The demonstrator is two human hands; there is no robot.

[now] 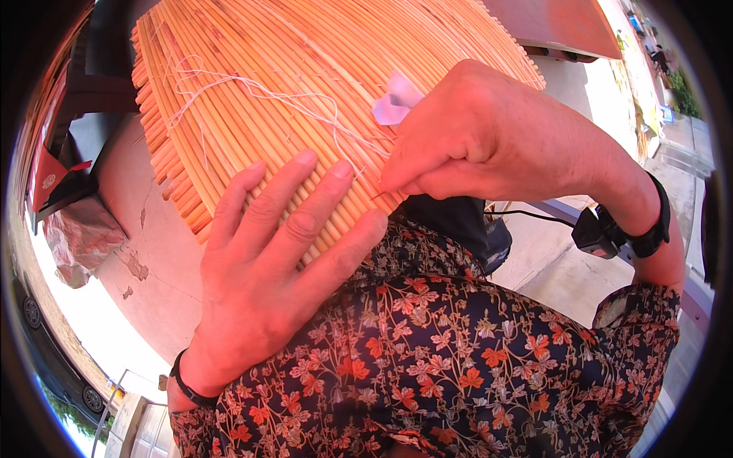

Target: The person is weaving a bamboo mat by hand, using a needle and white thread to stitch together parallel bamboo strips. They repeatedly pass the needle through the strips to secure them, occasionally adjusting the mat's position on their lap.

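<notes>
A mat of thin, straw-coloured sticks (336, 46) laid side by side spreads before me, its near corner close to my body. My left hand (267, 244) rests flat on its near left part, fingers spread and holding nothing. At the near corner, the fingers of my right hand (466, 141) are pinched together; a thin needle-like tip (377, 195) shows just below them. Loose white thread (229, 77) lies tangled across the sticks and runs toward the right hand. Beside that hand sits a crumpled pale lilac scrap (395, 101), partly hidden by it.
A brown surface (565, 27) stands beyond the mat at the far right. On the left are a crumpled bag (80, 240) and a cracked floor (153, 298). A black device (599, 233) with a cable is strapped at my right wrist.
</notes>
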